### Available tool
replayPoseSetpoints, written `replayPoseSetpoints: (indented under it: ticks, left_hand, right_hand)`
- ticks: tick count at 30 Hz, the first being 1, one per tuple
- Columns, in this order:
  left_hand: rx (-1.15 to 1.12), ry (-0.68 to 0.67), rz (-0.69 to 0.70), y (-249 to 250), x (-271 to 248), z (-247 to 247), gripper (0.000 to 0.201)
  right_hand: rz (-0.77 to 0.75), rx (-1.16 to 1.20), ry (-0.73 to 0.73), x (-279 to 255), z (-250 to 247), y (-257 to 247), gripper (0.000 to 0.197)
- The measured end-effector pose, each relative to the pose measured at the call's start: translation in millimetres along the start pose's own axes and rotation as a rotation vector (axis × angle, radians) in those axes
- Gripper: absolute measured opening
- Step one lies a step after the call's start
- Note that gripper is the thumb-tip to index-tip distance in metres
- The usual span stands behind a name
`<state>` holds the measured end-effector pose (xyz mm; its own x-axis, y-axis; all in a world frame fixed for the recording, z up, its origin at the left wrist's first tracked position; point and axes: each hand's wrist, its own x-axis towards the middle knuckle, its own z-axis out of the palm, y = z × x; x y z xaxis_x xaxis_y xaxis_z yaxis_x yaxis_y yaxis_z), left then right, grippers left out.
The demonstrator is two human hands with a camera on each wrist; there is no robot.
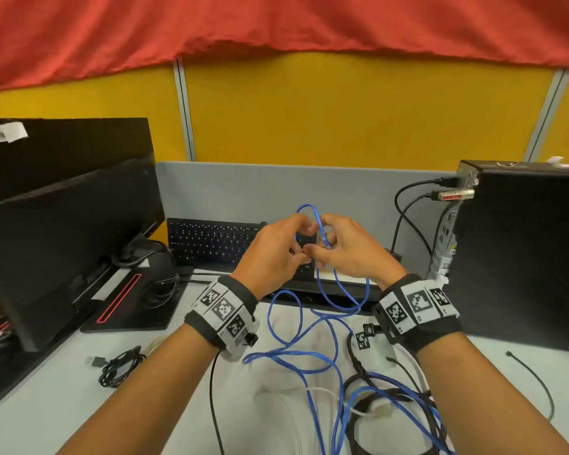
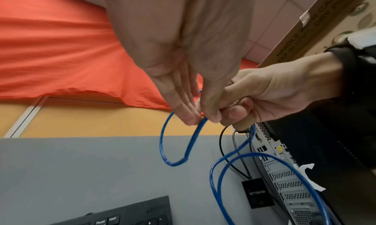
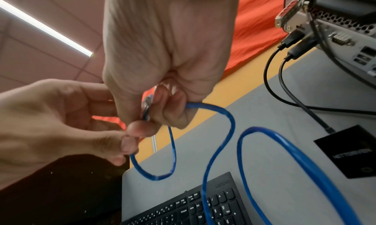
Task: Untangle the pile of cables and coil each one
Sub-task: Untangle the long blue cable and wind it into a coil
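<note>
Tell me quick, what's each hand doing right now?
Left hand: pinching the blue cable.
Right hand: gripping the same blue cable near its plug end.

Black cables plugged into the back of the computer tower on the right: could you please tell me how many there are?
2: both black cables plug side by side into the computer tower's upper rear ports, just under a grey connector. Others may be hidden lower down.

Keyboard point(image 1: 211, 241) between monitor point(image 1: 63, 244) left, computer point(image 1: 523, 251) right.
</note>
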<state>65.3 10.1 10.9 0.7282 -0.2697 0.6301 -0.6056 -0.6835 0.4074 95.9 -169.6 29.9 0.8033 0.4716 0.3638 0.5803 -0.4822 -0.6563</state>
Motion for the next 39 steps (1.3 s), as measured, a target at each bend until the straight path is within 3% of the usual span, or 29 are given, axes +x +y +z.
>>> replayPoseSetpoints:
  ticks: [4,6,8,12,16,18,19,20,22,23,25,27,31,36,39]
  left_hand:
    - [0.116,-0.033,0.011,-0.3,-0.7,4.3,0.009]
    - [0.074,0.058,-0.015,-0.6,-2.5,6.9,0.006]
    - [-0.143,0.162,-0.162,-1.7,-3.2,8.0,0.008]
    - [-0.839,0.268,-0.555,1.6,-0.9,8.8,0.012]
    - [-1.21,0.335,-0.716,-5.1,-5.3,14.5,0.018]
    - [-1.269,0.357,-0.779,-11.8,-9.2,20.7,0.03]
    - [-1.126,0.352,-0.773,-16.1,-12.0,25.7,0.036]
    - [-0.841,0.329,-0.72,-20.7,-13.9,29.3,0.041]
    - [-0.18,0.248,-0.477,-25.3,-18.9,30.1,0.036]
    - [-0.026,0.198,-0.311,-25.1,-20.6,27.0,0.029]
    - [-0.089,0.054,-0.102,-24.7,-19.8,20.0,0.015]
    - [-0.28,-0.043,-0.092,-26.0,-18.3,14.6,0.024]
    - [-0.521,0.024,-0.191,-26.8,-16.0,7.0,0.039]
    - [-0.563,0.087,-0.189,-31.3,-16.0,4.3,0.036]
    - [-0.685,0.199,-0.277,-34.6,-14.5,6.0,0.034]
  right_hand:
    - [-0.02,0.019,-0.012,1.5,-0.1,-4.1,0.034]
    - [-0.047,0.035,0.002,2.5,0.1,-6.7,0.034]
    - [-0.087,-0.002,0.039,3.2,-0.3,-6.8,0.037]
    - [-0.197,-0.204,0.003,0.6,6.4,-1.4,0.033]
    - [-0.185,-0.277,-0.001,0.9,11.0,5.2,0.026]
    - [-0.159,-0.341,-0.045,3.4,9.6,8.3,0.02]
    - [-0.152,-0.381,-0.069,3.9,9.3,10.2,0.019]
    - [-0.145,-0.409,-0.087,4.5,8.9,11.7,0.02]
    - [-0.125,-0.39,-0.099,3.1,8.1,14.6,0.021]
    - [-0.128,-0.356,-0.1,2.2,7.4,14.7,0.02]
    - [-0.162,-0.274,-0.084,2.4,5.7,12.4,0.019]
    - [-0.194,-0.201,-0.022,4.4,2.7,7.9,0.015]
    - [-0.185,-0.095,0.088,8.4,-0.7,0.3,0.012]
    - [-0.129,-0.13,0.02,11.6,3.5,4.8,0.008]
    - [-0.082,-0.038,0.03,10.6,5.4,7.9,0.008]
